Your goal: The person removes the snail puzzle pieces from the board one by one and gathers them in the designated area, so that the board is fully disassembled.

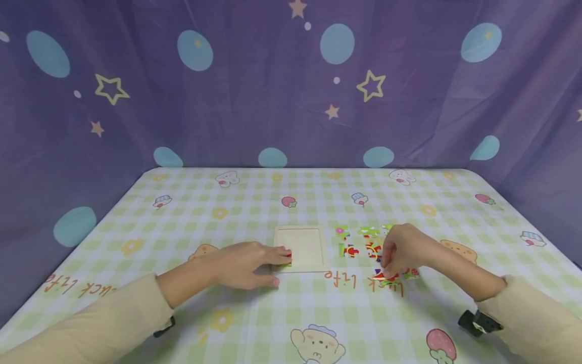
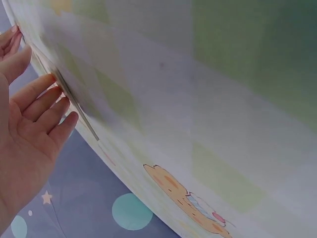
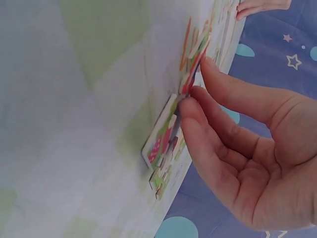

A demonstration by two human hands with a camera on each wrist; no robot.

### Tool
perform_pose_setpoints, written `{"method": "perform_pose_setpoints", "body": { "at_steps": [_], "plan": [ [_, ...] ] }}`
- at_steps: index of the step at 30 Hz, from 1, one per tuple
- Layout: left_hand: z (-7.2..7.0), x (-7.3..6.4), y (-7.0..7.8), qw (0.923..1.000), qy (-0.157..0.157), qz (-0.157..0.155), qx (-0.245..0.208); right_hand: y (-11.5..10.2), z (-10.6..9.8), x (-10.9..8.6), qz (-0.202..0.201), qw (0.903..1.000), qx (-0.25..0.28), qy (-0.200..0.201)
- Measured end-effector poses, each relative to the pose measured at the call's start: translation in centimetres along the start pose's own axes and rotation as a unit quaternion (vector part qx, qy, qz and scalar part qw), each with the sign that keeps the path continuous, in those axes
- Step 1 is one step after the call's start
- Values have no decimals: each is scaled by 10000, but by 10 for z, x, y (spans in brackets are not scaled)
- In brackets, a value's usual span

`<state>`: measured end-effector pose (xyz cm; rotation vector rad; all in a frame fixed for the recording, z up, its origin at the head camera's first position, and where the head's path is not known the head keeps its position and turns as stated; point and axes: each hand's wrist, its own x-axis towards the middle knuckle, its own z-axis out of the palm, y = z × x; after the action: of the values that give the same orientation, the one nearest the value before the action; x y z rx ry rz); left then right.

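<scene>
A square wooden puzzle tray [image 1: 325, 253] lies on the cloth in the middle of the head view. My left hand [image 1: 247, 265] reaches over its left side, fingers extended, fingertips resting on a red and green puzzle piece [image 1: 288, 264] in the tray's lower left corner; the fingers partly cover that piece. To the right of the tray, my right hand [image 1: 406, 248] pinches a red, green and blue puzzle piece [image 1: 386, 277] between thumb and fingers. In the right wrist view this piece [image 3: 187, 82] is close to the cloth, tilted or flat I cannot tell.
Several loose pieces, among them a pink-flowered piece [image 1: 342, 231], a red and green piece [image 1: 349, 251] and a green piece [image 1: 368, 231], lie between tray and right hand. Another piece [image 1: 411, 273] lies beside the right hand. A checked tablecloth [image 1: 254, 323] covers the table; a purple curtain [image 1: 273, 101] hangs behind.
</scene>
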<state>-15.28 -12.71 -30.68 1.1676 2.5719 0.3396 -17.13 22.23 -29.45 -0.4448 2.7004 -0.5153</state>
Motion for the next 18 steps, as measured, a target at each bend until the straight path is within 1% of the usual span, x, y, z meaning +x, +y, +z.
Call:
{"method": "perform_pose_setpoints", "body": {
  "at_steps": [3, 6, 9, 13, 18],
  "plan": [
    [0, -1, -1, 10000, 37, 3, -58, 1, -3, 1, -143, 9999, -69, 45],
    [-2, -2, -3, 9999, 79, 5, -122, 2, -7, 4, -414, 9990, -88, 156],
    [-4, -2, -5, 9998, 135, -74, -152, 0, -10, 7, -616, 9979, -50, 205],
    [-6, 0, -10, 9992, 302, -201, -139, -7, -11, 13, -691, 9975, 53, 97],
    [-9, 2, -17, 9979, 557, -269, -181, -17, -9, 22, -876, 9959, 213, 2]
  ]
}}
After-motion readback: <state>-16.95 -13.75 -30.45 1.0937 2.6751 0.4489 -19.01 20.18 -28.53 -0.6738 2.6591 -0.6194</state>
